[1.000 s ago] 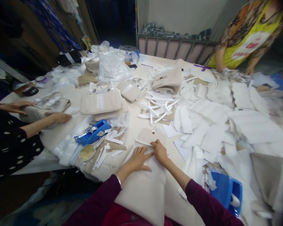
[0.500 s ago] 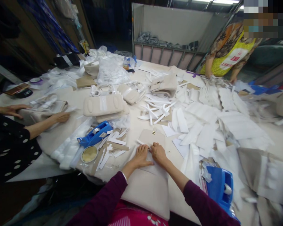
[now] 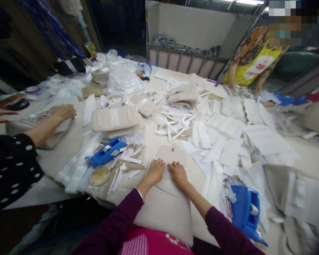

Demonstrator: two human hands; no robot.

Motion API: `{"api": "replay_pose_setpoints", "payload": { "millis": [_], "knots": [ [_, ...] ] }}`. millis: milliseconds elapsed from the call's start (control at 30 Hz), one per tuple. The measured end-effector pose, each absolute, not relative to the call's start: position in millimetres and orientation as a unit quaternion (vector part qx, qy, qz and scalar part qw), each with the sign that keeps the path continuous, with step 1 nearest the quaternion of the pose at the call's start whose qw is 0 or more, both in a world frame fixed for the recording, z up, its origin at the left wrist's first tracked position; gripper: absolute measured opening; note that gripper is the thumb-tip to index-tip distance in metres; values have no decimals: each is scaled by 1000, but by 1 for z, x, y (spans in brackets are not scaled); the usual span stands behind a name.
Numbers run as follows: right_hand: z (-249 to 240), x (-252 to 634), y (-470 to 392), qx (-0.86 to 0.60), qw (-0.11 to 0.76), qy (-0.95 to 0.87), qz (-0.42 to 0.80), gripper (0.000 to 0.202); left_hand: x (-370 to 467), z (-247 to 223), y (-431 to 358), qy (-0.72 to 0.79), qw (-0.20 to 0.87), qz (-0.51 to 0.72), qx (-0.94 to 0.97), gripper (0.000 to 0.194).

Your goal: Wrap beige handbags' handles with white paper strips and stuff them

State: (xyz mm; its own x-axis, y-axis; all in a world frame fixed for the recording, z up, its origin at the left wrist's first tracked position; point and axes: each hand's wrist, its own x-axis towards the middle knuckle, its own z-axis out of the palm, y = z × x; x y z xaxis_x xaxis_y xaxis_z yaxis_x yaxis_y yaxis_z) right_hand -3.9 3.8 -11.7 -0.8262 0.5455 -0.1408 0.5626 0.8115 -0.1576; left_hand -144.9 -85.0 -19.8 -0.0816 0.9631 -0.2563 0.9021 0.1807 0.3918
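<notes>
A beige bag (image 3: pixel 166 214) lies flat in front of me, its lower part reaching the table edge by my apron. Its flap (image 3: pixel 171 156) points away from me and carries a small gold-coloured clasp (image 3: pixel 173 149). My left hand (image 3: pixel 156 170) rests on the flap's left side, fingers stretched forward. On the right side my right hand (image 3: pixel 178 174) lies palm down with its fingers slightly bent. A narrow gap separates the hands, and neither grips anything that I can see. A thin pale sheet or layer seems to lie under them; its kind is unclear.
Left of the bag are a blue tape dispenser (image 3: pixel 105 152), a round tin (image 3: pixel 99 175) and paper strips (image 3: pixel 127 163). Another blue dispenser (image 3: pixel 246 210) stands right. White foam pieces (image 3: pixel 228 141) and beige bags (image 3: pixel 115 118) cover the table. Co-workers' hands (image 3: pixel 64 112) work left and far right.
My hands have drawn apart and flattened on the flap; the white strip beside my left hand no longer shows. The left co-worker's hand has moved over their bag, and a white sheet now lies nearby.
</notes>
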Motion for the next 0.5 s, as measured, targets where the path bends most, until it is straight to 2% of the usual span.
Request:
{"api": "replay_pose_setpoints", "payload": {
  "millis": [267,400,500],
  "knots": [
    [-12,-6,4,320,48,941,-103,17,-182,-11,-76,669,272,66,689,48],
    [-11,-8,4,329,53,936,-114,19,-182,-11,-78,689,292,103,656,46],
    [-16,5,-1,321,18,935,-150,21,-176,-10,-86,714,297,120,622,39]
  ]
}}
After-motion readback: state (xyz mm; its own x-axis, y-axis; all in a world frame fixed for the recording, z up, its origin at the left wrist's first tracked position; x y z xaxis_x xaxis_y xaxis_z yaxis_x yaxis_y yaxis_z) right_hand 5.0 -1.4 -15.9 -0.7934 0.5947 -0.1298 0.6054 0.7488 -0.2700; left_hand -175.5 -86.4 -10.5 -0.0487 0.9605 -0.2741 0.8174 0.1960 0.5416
